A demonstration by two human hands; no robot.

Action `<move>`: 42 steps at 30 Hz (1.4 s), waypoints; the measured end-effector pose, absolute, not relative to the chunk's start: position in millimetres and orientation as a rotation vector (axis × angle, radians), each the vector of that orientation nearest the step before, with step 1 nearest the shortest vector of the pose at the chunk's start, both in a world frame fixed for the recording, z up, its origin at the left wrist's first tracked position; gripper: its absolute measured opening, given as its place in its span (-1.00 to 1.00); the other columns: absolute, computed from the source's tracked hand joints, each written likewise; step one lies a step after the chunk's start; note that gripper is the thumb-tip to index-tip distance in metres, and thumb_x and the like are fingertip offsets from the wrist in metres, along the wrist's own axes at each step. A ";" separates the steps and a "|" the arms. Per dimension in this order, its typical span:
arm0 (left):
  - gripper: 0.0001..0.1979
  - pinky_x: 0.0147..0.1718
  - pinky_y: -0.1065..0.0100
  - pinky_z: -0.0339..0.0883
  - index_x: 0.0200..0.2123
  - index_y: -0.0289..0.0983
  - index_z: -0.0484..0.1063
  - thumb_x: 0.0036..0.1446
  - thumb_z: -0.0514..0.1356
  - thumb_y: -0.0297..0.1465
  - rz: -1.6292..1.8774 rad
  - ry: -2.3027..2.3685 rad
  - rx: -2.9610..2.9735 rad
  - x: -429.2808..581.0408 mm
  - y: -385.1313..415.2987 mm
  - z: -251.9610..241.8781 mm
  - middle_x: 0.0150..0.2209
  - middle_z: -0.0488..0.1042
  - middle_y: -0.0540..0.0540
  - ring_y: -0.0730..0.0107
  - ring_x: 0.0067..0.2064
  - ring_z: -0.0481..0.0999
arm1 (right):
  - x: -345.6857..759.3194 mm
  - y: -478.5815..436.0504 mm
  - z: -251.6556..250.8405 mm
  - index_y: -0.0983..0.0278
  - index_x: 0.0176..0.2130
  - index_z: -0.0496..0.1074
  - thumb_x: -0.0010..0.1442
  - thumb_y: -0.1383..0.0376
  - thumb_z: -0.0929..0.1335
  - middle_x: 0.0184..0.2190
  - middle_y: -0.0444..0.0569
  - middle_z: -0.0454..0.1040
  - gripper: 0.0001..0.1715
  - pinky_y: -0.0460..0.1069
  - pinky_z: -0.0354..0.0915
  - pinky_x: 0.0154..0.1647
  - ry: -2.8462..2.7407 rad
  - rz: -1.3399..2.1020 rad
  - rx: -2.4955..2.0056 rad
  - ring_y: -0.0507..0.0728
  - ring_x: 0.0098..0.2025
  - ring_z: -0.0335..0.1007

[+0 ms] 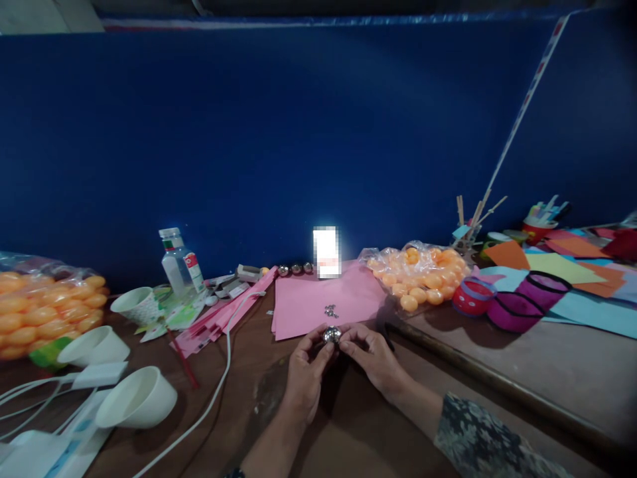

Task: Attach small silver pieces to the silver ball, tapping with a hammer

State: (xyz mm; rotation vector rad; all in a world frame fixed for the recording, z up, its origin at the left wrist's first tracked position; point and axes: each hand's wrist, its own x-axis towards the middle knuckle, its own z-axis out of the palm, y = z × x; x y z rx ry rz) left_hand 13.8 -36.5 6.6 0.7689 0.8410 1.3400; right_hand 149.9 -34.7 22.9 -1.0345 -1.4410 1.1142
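Note:
A small shiny silver ball (pixel 332 335) is held between the fingers of my two hands, just in front of the pink paper. My left hand (pixel 309 368) grips it from the left with thumb and fingers. Closed in a pinch, my right hand (pixel 372 358) presses at its right side; whether a tiny piece also sits between those fingertips is hidden. Beyond the ball, several small silver pieces (pixel 331 311) lie on the pink sheets (pixel 303 302). More dark silver balls (pixel 297 269) stand in a row at the sheets' back edge, beside a blurred-out white rectangle (pixel 326 249).
Left are a bag of orange balls (pixel 54 309), white cups (pixel 137 398), a bottle (pixel 182 265), pink strips (pixel 223 315) and a white cable (pixel 226 362). Right are another bag of orange balls (pixel 423 275), purple containers (pixel 517 311), sticks (pixel 478 216) and coloured paper (pixel 557 269). A raised edge (pixel 478 368) crosses the table.

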 end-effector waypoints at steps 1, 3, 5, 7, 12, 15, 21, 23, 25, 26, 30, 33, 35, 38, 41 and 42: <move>-0.54 -0.12 0.28 0.29 -0.10 -0.26 0.37 -0.16 0.28 -0.42 1.339 0.835 0.772 13.8 -36.5 6.6 -0.16 0.48 -0.15 0.30 -0.16 0.46 | 149.8 -34.7 23.3 0.33 -0.46 0.39 0.08 0.28 0.31 -0.34 -0.06 0.41 -0.84 -0.11 0.22 -0.28 -1.437 1.118 -1.032 0.05 -0.30 0.30; -0.54 -0.12 0.28 0.29 -0.09 -0.26 0.35 -0.14 0.28 -0.43 1.341 0.822 0.770 13.8 -36.6 6.9 -0.16 0.48 -0.15 0.30 -0.15 0.46 | 149.9 -34.4 23.6 0.33 -0.46 0.39 0.07 0.28 0.31 -0.34 -0.06 0.41 -0.84 -0.11 0.22 -0.29 -1.433 1.124 -1.030 0.05 -0.30 0.30; -0.54 -0.11 0.27 0.28 -0.09 -0.26 0.35 -0.14 0.28 -0.43 1.340 0.812 0.763 13.9 -36.8 7.4 -0.16 0.48 -0.15 0.29 -0.15 0.46 | 150.0 -34.5 23.3 0.33 -0.46 0.39 0.07 0.28 0.31 -0.34 -0.06 0.40 -0.84 -0.10 0.22 -0.29 -1.435 1.121 -1.036 0.05 -0.30 0.30; -0.55 -0.10 0.27 0.27 -0.09 -0.25 0.35 -0.14 0.27 -0.43 1.337 0.808 0.766 13.9 -36.9 7.8 -0.16 0.48 -0.15 0.29 -0.14 0.46 | 150.3 -35.0 22.6 0.33 -0.46 0.39 0.08 0.28 0.31 -0.35 -0.06 0.40 -0.84 -0.10 0.22 -0.27 -1.444 1.109 -1.045 0.06 -0.29 0.30; -0.57 -0.08 0.25 0.27 -0.09 -0.27 0.34 -0.11 0.26 -0.45 1.341 0.810 0.791 13.5 -36.8 7.2 -0.14 0.47 -0.17 0.27 -0.12 0.45 | 150.0 -35.4 20.6 0.32 -0.46 0.38 0.08 0.25 0.30 -0.32 -0.05 0.41 -0.82 -0.09 0.22 -0.27 -1.457 1.091 -1.037 0.07 -0.27 0.31; -0.55 -0.08 0.24 0.26 -0.06 -0.28 0.32 -0.09 0.24 -0.46 1.332 0.797 0.810 12.9 -36.4 5.6 -0.14 0.47 -0.17 0.29 -0.13 0.45 | 149.8 -34.4 20.4 0.32 -0.47 0.38 0.07 0.24 0.31 -0.30 -0.05 0.42 -0.81 -0.09 0.22 -0.26 -1.453 1.087 -1.047 0.07 -0.26 0.31; -0.55 -0.07 0.23 0.25 -0.05 -0.26 0.30 -0.08 0.23 -0.44 1.336 0.815 0.869 12.0 -35.2 1.6 -0.12 0.46 -0.16 0.28 -0.11 0.44 | 150.1 -34.2 20.9 0.32 -0.48 0.37 0.06 0.24 0.32 -0.28 -0.04 0.42 -0.81 -0.08 0.22 -0.23 -1.426 1.146 -0.999 0.08 -0.24 0.32; -0.57 -0.06 0.23 0.25 -0.06 -0.27 0.31 -0.08 0.23 -0.44 1.339 0.831 0.905 12.0 -34.9 1.1 -0.12 0.46 -0.17 0.27 -0.10 0.44 | 150.0 -34.2 20.7 0.32 -0.49 0.37 0.06 0.25 0.32 -0.29 -0.05 0.42 -0.81 -0.08 0.22 -0.22 -1.419 1.156 -0.992 0.08 -0.24 0.32; -0.58 -0.06 0.22 0.24 -0.08 -0.29 0.32 -0.08 0.23 -0.44 1.345 0.848 0.936 12.0 -34.8 1.1 -0.12 0.46 -0.19 0.26 -0.10 0.44 | 149.8 -34.0 20.5 0.32 -0.49 0.36 0.05 0.25 0.32 -0.28 -0.04 0.42 -0.81 -0.08 0.22 -0.24 -1.409 1.169 -1.001 0.09 -0.24 0.32; -0.58 -0.06 0.22 0.24 -0.08 -0.29 0.33 -0.08 0.23 -0.43 1.350 0.857 0.948 11.9 -34.7 1.2 -0.12 0.46 -0.19 0.25 -0.10 0.44 | 149.7 -34.0 20.4 0.32 -0.49 0.36 0.05 0.25 0.33 -0.26 -0.03 0.42 -0.82 -0.08 0.22 -0.24 -1.407 1.176 -1.007 0.09 -0.24 0.32; -0.60 -0.05 0.22 0.23 -0.11 -0.29 0.35 -0.10 0.24 -0.41 1.360 0.879 0.966 12.2 -34.8 2.6 -0.14 0.48 -0.18 0.24 -0.10 0.44 | 149.4 -33.8 21.0 0.33 -0.50 0.37 0.03 0.26 0.34 -0.24 -0.01 0.42 -0.82 -0.08 0.22 -0.24 -1.408 1.178 -1.043 0.09 -0.24 0.32; -0.61 -0.07 0.25 0.25 -0.12 -0.29 0.36 -0.10 0.24 -0.41 1.369 0.881 0.967 12.5 -34.9 3.5 -0.15 0.48 -0.18 0.25 -0.11 0.44 | 149.4 -33.3 21.2 0.33 -0.49 0.37 0.03 0.26 0.34 -0.27 -0.01 0.43 -0.82 -0.07 0.21 -0.23 -1.412 1.162 -1.052 0.10 -0.24 0.31; -0.61 -0.08 0.25 0.25 -0.12 -0.29 0.36 -0.09 0.23 -0.41 1.372 0.883 0.977 12.5 -35.1 3.9 -0.14 0.48 -0.19 0.25 -0.11 0.44 | 149.4 -32.8 20.6 0.33 -0.49 0.37 0.03 0.25 0.34 -0.28 -0.02 0.43 -0.82 -0.07 0.22 -0.23 -1.410 1.159 -1.056 0.09 -0.25 0.31; -0.61 -0.08 0.24 0.26 -0.10 -0.29 0.34 -0.08 0.22 -0.42 1.368 0.888 0.995 12.0 -35.2 3.9 -0.14 0.47 -0.19 0.25 -0.10 0.44 | 149.2 -32.8 19.3 0.33 -0.50 0.36 0.02 0.24 0.34 -0.34 -0.05 0.43 -0.82 -0.09 0.21 -0.26 -1.402 1.166 -1.053 0.08 -0.27 0.31; -0.60 -0.07 0.25 0.25 -0.09 -0.29 0.33 -0.07 0.22 -0.41 1.360 0.901 1.020 11.2 -34.7 2.6 -0.14 0.47 -0.19 0.26 -0.10 0.44 | 148.8 -33.6 19.4 0.33 -0.50 0.35 0.01 0.24 0.34 -0.40 -0.08 0.41 -0.81 -0.10 0.21 -0.29 -1.379 1.190 -1.040 0.07 -0.31 0.30; -0.58 -0.07 0.26 0.26 -0.07 -0.28 0.32 -0.07 0.22 -0.41 1.358 0.910 1.022 10.8 -34.4 1.9 -0.13 0.46 -0.19 0.26 -0.10 0.44 | 148.6 -33.9 19.8 0.33 -0.50 0.35 0.02 0.24 0.34 -0.41 -0.09 0.41 -0.81 -0.11 0.21 -0.31 -1.373 1.200 -1.033 0.06 -0.33 0.30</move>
